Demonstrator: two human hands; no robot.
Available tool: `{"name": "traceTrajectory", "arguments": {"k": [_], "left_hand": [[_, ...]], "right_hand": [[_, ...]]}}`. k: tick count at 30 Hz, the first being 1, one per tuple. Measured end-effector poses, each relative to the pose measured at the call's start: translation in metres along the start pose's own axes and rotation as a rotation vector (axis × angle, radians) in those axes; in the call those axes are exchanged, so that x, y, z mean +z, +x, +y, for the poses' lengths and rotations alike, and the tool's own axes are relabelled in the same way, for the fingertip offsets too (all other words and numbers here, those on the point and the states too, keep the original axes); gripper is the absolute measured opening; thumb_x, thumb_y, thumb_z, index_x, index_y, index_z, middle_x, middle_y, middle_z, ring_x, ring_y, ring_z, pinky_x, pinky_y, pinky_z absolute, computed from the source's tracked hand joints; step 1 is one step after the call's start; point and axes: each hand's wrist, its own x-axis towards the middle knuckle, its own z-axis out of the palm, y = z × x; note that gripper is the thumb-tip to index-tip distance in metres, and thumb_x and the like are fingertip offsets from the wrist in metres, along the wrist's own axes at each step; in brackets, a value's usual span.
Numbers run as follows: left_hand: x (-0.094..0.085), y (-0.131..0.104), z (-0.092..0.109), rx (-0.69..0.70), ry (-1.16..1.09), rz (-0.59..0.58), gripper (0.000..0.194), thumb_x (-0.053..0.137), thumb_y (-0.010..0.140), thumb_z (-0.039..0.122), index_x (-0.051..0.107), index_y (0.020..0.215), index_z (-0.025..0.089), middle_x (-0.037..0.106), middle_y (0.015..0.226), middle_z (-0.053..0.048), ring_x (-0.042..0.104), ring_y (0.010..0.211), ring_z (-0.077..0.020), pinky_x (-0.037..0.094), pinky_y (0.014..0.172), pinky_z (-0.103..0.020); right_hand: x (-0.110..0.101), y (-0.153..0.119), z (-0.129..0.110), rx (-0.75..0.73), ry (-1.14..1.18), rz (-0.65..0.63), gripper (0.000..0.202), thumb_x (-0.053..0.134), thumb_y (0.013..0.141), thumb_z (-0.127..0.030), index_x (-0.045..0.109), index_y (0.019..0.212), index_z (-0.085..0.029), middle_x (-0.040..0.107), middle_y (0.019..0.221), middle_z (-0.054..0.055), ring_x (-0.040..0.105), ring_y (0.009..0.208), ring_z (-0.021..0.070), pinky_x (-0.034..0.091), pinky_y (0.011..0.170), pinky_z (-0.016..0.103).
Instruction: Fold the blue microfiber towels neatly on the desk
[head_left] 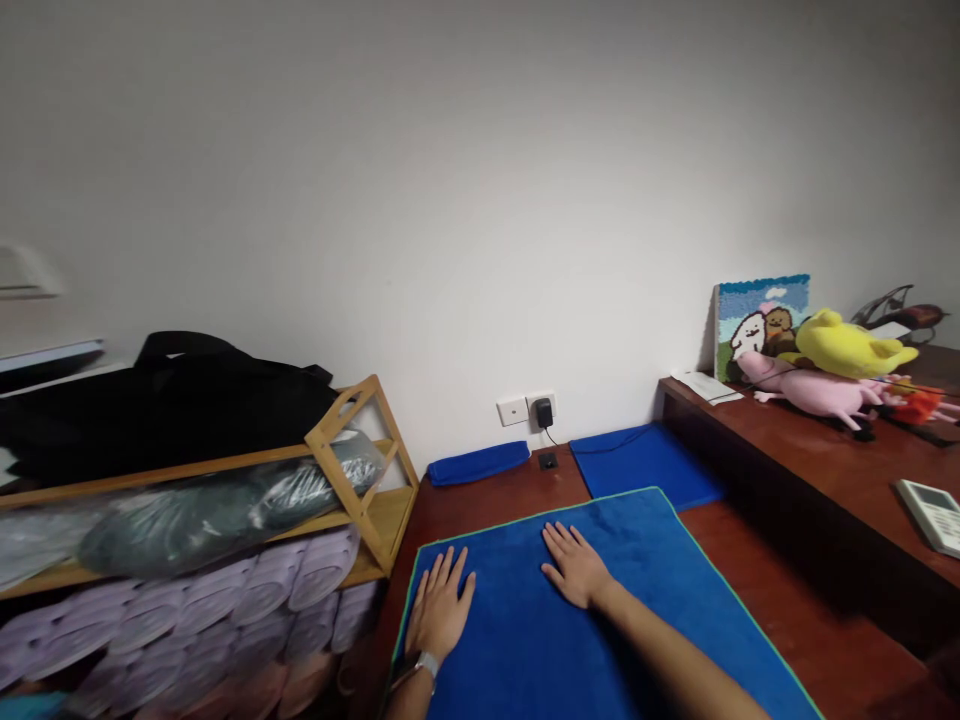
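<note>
Left hand (440,610) and right hand (577,565) lay palm down on a blue cloth (517,640), well apart from each other, with their fingers stretched out and slightly spread. The cloth, edged in light green, was spread across a reddish-brown table (814,650); the left hand rested close to its left border, the right one nearer the far edge. A watch (426,662) circled the left wrist. Beyond the cloth, a narrow blue bundle (480,463) lay near the wall, and a flat blue piece (652,460) sat farther right, partly under the cloth's far corner (a thin cable from a black plug (544,412) trailed over it). To the left stood a wooden rack (396,510) with a black bag (195,410) on top, a plastic-wrapped bundle (202,525) on the level below and rows of lilac slippers (259,585) lower down. On the raised ledge (840,470) to the right, a yellow plush toy (847,345) rested on a pink one (817,388) before a dog picture (776,310), with a white device (932,512) nearer.
</note>
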Motion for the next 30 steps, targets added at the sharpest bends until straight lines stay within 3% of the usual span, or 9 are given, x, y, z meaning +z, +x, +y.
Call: {"name": "traceTrajectory", "arguments": {"k": [3, 7, 12, 16, 21, 24, 26, 28, 30], "left_hand": [[0.002, 0.000, -0.001, -0.004, -0.009, 0.011, 0.061, 0.037, 0.104, 0.049, 0.043, 0.160, 0.026, 0.039, 0.169, -0.006, 0.031, 0.158, -0.0265, 0.023, 0.129, -0.051], [0.003, 0.001, -0.002, 0.005, -0.016, 0.024, 0.061, 0.036, 0.104, 0.049, 0.043, 0.160, 0.026, 0.040, 0.169, -0.007, 0.033, 0.157, -0.0267, 0.023, 0.130, -0.050], [0.002, 0.003, -0.004, 0.000, -0.012, 0.007, 0.060, 0.037, 0.104, 0.049, 0.043, 0.160, 0.027, 0.040, 0.168, -0.006, 0.033, 0.157, -0.0258, 0.023, 0.129, -0.051], [0.000, 0.004, -0.006, -0.003, 0.006, -0.028, 0.062, 0.036, 0.104, 0.049, 0.043, 0.160, 0.025, 0.038, 0.169, -0.006, 0.031, 0.158, -0.0255, 0.023, 0.130, -0.051], [-0.003, 0.003, -0.007, 0.011, 0.026, -0.008, 0.064, 0.032, 0.103, 0.049, 0.045, 0.159, 0.022, 0.043, 0.167, -0.008, 0.037, 0.155, -0.0263, 0.028, 0.129, -0.050], [-0.015, 0.005, -0.009, 0.048, 0.084, 0.099, 0.060, 0.033, 0.100, 0.044, 0.056, 0.151, 0.020, 0.055, 0.159, -0.010, 0.048, 0.149, -0.0292, 0.035, 0.126, -0.050], [-0.028, 0.007, 0.000, 0.104, 0.109, 0.170, 0.054, 0.037, 0.097, 0.039, 0.066, 0.139, 0.021, 0.066, 0.147, -0.011, 0.057, 0.139, -0.0315, 0.042, 0.121, -0.050], [-0.041, 0.003, 0.031, 0.201, 0.082, 0.213, 0.045, 0.041, 0.095, 0.035, 0.073, 0.124, 0.023, 0.075, 0.131, -0.012, 0.067, 0.125, -0.0317, 0.051, 0.112, -0.049], [-0.046, -0.013, 0.090, 0.343, -0.006, 0.222, 0.038, 0.041, 0.097, 0.031, 0.075, 0.115, 0.025, 0.079, 0.117, -0.010, 0.072, 0.111, -0.0288, 0.057, 0.101, -0.047]], "right_hand": [[-0.004, -0.003, 0.030, 0.040, -0.034, 0.003, 0.076, 0.019, 0.106, -0.061, 0.026, 0.166, -0.015, 0.025, 0.172, 0.010, 0.019, 0.161, 0.0253, 0.015, 0.131, 0.049], [-0.029, -0.028, 0.099, 0.112, -0.117, 0.067, 0.070, 0.023, 0.106, -0.058, 0.033, 0.164, -0.020, 0.032, 0.171, 0.009, 0.022, 0.160, 0.0257, 0.015, 0.131, 0.050], [-0.065, -0.065, 0.184, 0.383, -0.141, 0.070, 0.067, 0.021, 0.106, -0.057, 0.032, 0.165, -0.026, 0.029, 0.172, 0.004, 0.020, 0.161, 0.0249, 0.016, 0.130, 0.051], [-0.081, -0.086, 0.229, 0.466, -0.125, 0.088, 0.067, 0.016, 0.106, -0.055, 0.033, 0.164, -0.027, 0.028, 0.173, 0.005, 0.021, 0.160, 0.0262, 0.016, 0.129, 0.054], [-0.079, -0.098, 0.241, 0.380, -0.066, 0.213, 0.068, 0.015, 0.106, -0.061, 0.033, 0.164, -0.031, 0.032, 0.172, 0.002, 0.018, 0.161, 0.0221, 0.011, 0.131, 0.051], [-0.081, -0.100, 0.236, 0.334, -0.037, 0.242, 0.067, 0.014, 0.106, -0.061, 0.036, 0.163, -0.031, 0.035, 0.170, 0.001, 0.019, 0.161, 0.0220, 0.009, 0.131, 0.052], [-0.084, -0.100, 0.234, 0.323, -0.011, 0.227, 0.067, 0.015, 0.107, -0.060, 0.039, 0.162, -0.030, 0.036, 0.169, 0.001, 0.020, 0.161, 0.0228, 0.009, 0.131, 0.052], [-0.086, -0.100, 0.234, 0.317, 0.011, 0.221, 0.066, 0.016, 0.107, -0.058, 0.041, 0.161, -0.028, 0.037, 0.169, 0.001, 0.021, 0.160, 0.0232, 0.009, 0.131, 0.053], [-0.086, -0.101, 0.236, 0.299, 0.026, 0.231, 0.065, 0.017, 0.107, -0.055, 0.043, 0.160, -0.028, 0.038, 0.168, 0.001, 0.021, 0.160, 0.0229, 0.010, 0.131, 0.054]]}}
